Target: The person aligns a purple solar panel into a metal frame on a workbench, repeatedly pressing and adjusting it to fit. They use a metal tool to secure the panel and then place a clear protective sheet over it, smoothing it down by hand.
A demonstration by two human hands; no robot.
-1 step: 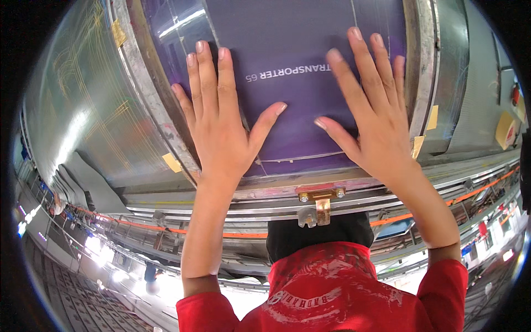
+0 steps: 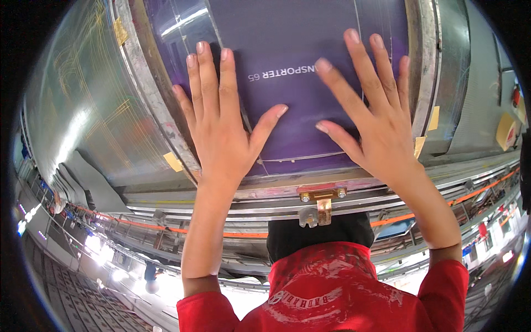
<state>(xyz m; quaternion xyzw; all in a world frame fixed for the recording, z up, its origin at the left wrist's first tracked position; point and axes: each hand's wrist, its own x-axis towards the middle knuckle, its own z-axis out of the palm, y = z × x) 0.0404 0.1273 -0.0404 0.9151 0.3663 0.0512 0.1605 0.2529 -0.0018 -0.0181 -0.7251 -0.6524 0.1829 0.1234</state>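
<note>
Both my hands lie on a dark purple panel [image 2: 298, 133] with a line of white lettering, set within a worn, stained metal frame [image 2: 425, 72]. My left hand [image 2: 221, 133] is flat on the panel's left side, fingers stretched and thumb spread toward the middle. On the other side my right hand [image 2: 381, 130] rests with fingers apart, its slightly blurred index finger over one end of the lettering. Neither hand holds anything. A brass-coloured bracket [image 2: 324, 209] with bolts is fixed at the frame's near edge, between my forearms.
Left of the frame stretches a shiny greenish surface [image 2: 88, 105] with yellowish line marks. Pieces of yellow tape [image 2: 173, 161] stick beside the frame. Metal rails [image 2: 249, 213] and an orange strip [image 2: 166, 227] run along the near side. Grey sheets [image 2: 88, 180] lie at the left.
My right hand has shifted very slightly to the right, while its index finger has swung left over more of the lettering. The left hand looks almost unmoved.
</note>
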